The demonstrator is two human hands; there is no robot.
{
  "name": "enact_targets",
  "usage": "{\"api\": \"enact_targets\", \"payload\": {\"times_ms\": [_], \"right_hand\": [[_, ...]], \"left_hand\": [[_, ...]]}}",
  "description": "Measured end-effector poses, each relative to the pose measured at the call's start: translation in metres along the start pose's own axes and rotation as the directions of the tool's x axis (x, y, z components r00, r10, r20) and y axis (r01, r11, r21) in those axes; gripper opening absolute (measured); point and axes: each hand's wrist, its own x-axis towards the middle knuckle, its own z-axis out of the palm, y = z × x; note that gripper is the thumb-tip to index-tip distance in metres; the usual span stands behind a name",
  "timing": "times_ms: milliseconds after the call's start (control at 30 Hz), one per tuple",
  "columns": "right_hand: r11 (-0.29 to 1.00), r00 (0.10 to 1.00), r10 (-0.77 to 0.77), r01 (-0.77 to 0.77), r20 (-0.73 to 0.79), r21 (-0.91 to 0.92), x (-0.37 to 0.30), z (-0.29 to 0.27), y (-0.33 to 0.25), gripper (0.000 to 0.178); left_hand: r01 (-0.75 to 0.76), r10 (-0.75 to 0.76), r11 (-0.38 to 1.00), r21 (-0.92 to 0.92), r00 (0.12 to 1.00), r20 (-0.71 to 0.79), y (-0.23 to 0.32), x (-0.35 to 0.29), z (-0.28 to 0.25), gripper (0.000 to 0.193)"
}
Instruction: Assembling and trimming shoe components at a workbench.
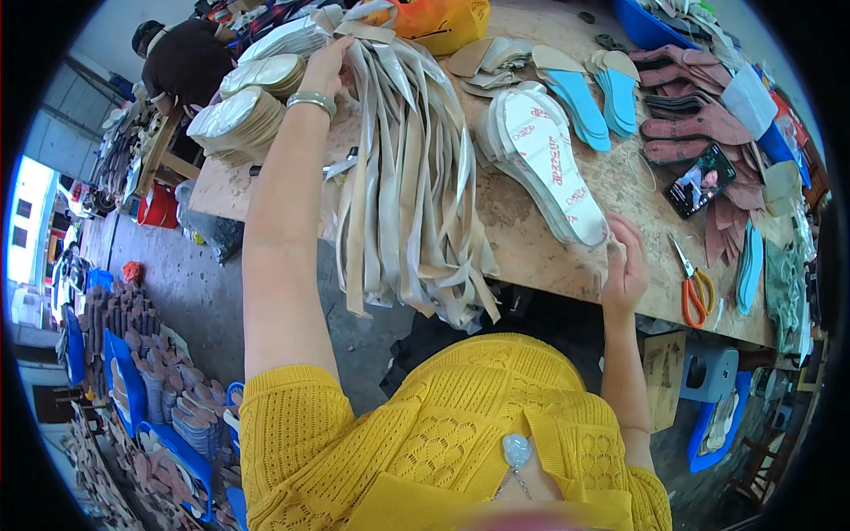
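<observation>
A long bundle of beige and translucent strips [412, 168] drapes over the table's near edge. At its upper left end is my left hand [328, 71], fingers bent against a strip and partly hidden. White printed insoles [542, 150] lie in a stack right of the strips. My right hand [625, 265] is curled at the near tip of this stack, with thumb and fingers closed on the edge of an insole. Left of my left hand stand piles of cream, plastic-topped insole pieces [235, 124].
Blue and beige insoles [575, 97] lie beyond the white stack. On the right are orange-handled scissors [695, 288], a phone [701, 180] and dark red shoe pieces [695, 128]. A yellow-orange bag [443, 25] sits at the back. Another person [186, 62] bends over at the far left.
</observation>
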Motion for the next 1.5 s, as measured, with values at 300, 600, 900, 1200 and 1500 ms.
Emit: {"api": "enact_targets", "payload": {"times_ms": [300, 600, 900, 1200, 1500], "right_hand": [[0.955, 0.942, -0.207, 0.136, 0.266, 0.263, 0.079, 0.07, -0.11, 0.03], [0.985, 0.88, -0.128, 0.058, 0.458, 0.164, 0.157, 0.221, -0.077, 0.038], [0.965, 0.878, 0.235, -0.262, 0.417, 0.008, 0.15, 0.238, -0.043, 0.068], [0.899, 0.792, 0.401, -0.437, 0.46, -0.032, 0.152, 0.271, -0.043, 0.058], [0.718, 0.626, 0.229, -0.626, 0.745, 0.304, 0.132, 0.246, -0.058, 0.01]], "left_hand": [[-0.165, 0.17, 0.983, -0.077, 0.984, 0.062, -0.004, -0.038, 0.006, 0.023], [-0.255, 0.242, 0.929, 0.267, 0.967, 0.081, -0.023, -0.068, 0.023, 0.037], [-0.373, 0.238, 0.713, 0.594, 0.925, 0.295, -0.055, -0.034, 0.026, 0.019], [-0.113, 0.032, 0.875, 0.471, 0.984, 0.175, -0.081, 0.031, 0.03, 0.037], [-0.36, 0.3, 0.78, 0.512, 0.933, 0.199, -0.07, 0.009, 0.043, 0.058]]}}
